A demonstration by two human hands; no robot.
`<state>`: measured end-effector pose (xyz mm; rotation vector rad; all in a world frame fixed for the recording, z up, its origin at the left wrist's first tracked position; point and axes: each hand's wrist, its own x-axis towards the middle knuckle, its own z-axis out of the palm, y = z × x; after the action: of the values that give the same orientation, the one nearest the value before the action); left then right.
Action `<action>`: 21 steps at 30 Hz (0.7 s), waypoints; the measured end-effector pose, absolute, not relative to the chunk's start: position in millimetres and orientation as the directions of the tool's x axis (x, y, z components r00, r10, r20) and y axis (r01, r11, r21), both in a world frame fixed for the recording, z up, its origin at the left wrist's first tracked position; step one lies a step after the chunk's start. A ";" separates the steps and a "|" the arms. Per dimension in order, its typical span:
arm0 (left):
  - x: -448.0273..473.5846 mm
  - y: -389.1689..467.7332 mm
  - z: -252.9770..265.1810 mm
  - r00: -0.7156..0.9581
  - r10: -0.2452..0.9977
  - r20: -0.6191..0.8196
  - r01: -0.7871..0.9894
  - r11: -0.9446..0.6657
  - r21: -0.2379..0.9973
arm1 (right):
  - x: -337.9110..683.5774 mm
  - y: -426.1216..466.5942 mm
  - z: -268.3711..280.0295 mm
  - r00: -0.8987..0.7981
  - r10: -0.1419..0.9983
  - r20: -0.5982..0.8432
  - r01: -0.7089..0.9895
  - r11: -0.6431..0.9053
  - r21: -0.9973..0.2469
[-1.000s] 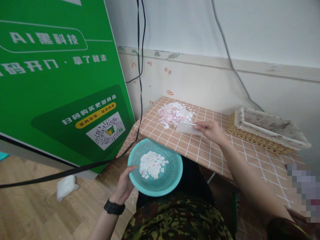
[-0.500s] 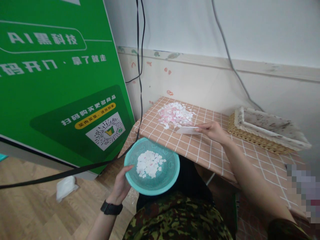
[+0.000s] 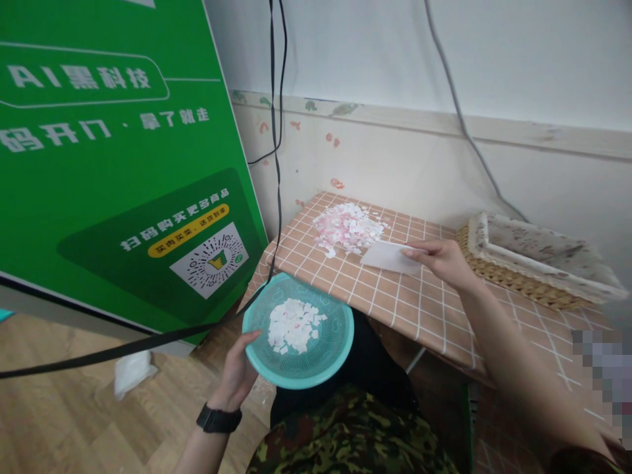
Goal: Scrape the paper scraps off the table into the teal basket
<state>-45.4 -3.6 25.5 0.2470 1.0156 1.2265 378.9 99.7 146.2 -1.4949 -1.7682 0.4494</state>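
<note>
My left hand point(image 3: 239, 370) grips the left rim of a turquoise plastic colander point(image 3: 332, 349), thumb over the edge and fingers hidden underneath. White paper scraps point(image 3: 295, 325) lie in the middle of the colander, just below the table's front edge. My right hand point(image 3: 439, 258) pinches the right end of a flat white card point(image 3: 390, 257), held tilted over the table. Just left of the card, a loose pile of white and pink paper scraps point(image 3: 348, 226) is heaped on the checked tablecloth.
A lined wicker basket point(image 3: 523, 280) stands at the table's back right, near my right forearm. A black cable point(image 3: 277, 197) hangs down past the table's left corner. A green cabinet point(image 3: 123, 197) rises on the left; a white plastic bag point(image 3: 133, 374) lies on the wooden floor.
My right hand has moved to the right with the card, away from the pile, and the card's face shows more. The colander in my left hand has stayed almost in place.
</note>
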 end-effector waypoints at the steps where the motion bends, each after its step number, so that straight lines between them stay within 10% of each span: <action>1: -45.4 -3.5 25.6 -0.021 0.857 -0.515 -0.655 0.378 0.655 | 377.2 104.0 142.1 0.022 0.926 0.378 0.715 0.250 -0.653; 9: -44.6 -1.2 27.9 0.022 0.840 -0.542 -0.662 0.419 0.621 | 364.6 128.8 132.3 -0.042 0.889 0.457 0.842 0.278 -0.463; 21: -41.5 1.6 26.4 0.062 0.833 -0.550 -0.584 0.477 0.657 | 368.4 139.2 139.1 -0.134 0.923 0.361 0.750 0.333 -0.571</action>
<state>-41.5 1.6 26.4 0.2910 1.0495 1.0941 368.4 139.2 139.1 -1.4671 -1.9321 0.3307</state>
